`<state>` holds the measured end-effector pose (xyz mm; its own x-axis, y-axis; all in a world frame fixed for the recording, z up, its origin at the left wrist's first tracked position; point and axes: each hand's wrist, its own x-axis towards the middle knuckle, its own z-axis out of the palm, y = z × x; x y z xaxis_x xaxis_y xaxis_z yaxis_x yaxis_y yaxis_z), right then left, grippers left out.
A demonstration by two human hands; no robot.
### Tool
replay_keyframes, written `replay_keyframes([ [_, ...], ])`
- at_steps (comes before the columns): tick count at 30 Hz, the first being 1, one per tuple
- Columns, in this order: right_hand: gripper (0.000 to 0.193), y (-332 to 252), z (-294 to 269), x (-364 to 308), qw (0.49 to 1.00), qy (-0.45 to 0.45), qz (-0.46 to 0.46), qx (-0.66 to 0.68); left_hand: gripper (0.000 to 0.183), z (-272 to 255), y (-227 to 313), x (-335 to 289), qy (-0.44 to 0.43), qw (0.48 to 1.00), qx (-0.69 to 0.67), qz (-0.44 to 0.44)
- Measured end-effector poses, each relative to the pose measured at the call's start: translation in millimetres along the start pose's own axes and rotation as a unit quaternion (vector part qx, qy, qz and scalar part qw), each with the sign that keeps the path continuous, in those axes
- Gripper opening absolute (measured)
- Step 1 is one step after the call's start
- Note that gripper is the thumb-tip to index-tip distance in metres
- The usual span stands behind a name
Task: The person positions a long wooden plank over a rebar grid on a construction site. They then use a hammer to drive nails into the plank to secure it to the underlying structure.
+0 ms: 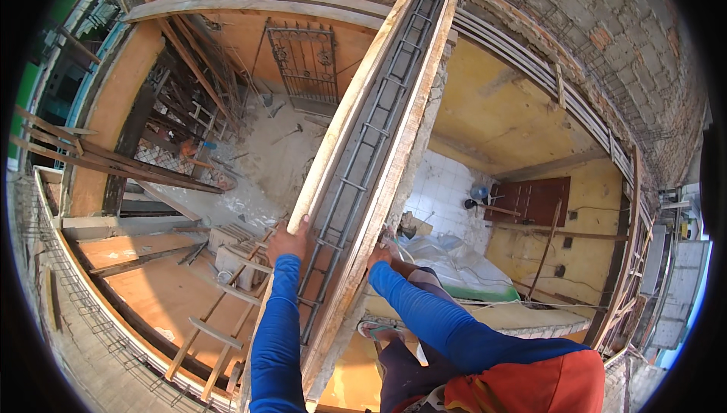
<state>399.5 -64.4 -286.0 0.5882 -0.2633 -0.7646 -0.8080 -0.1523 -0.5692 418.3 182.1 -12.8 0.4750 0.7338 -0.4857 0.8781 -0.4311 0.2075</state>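
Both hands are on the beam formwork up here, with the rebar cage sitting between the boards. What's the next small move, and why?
Probably press the right side board inward with the right hand while the left hand steadies the left side board. Each hand already rests on its board's top edge, and the rebar cage lies between them, high over the rooms below.

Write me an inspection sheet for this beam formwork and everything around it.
Surface: long wooden beam formwork trough, running away from the person high above the rooms.
Job's things: grey steel rebar cage lying inside the trough.
Clutter: wooden ladder and loose planks on the floors below.
Hands: left hand rests on the left form board; right hand on the right board; blue sleeves.
Cables: thin wires on the yellow wall.
Surroundings: ornate metal gate, brick wall, white tiled floor.
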Motion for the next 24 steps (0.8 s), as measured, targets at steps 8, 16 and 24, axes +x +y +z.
replay_keyframes([
  [8,0.048,8,0,13,0.999,-0.037,-0.029,-0.013,0.085,0,-4,3,0.015,1.0,-0.016,0.015],
  [16,0.053,62,2,61,0.946,-0.2,-0.035,0.251,0.085,-1,-4,0,0.035,0.999,-0.023,0.026],
  [24,0.054,66,12,60,0.977,0.014,0.006,0.211,0.084,0,-2,-2,0.036,0.999,-0.006,0.021],
])
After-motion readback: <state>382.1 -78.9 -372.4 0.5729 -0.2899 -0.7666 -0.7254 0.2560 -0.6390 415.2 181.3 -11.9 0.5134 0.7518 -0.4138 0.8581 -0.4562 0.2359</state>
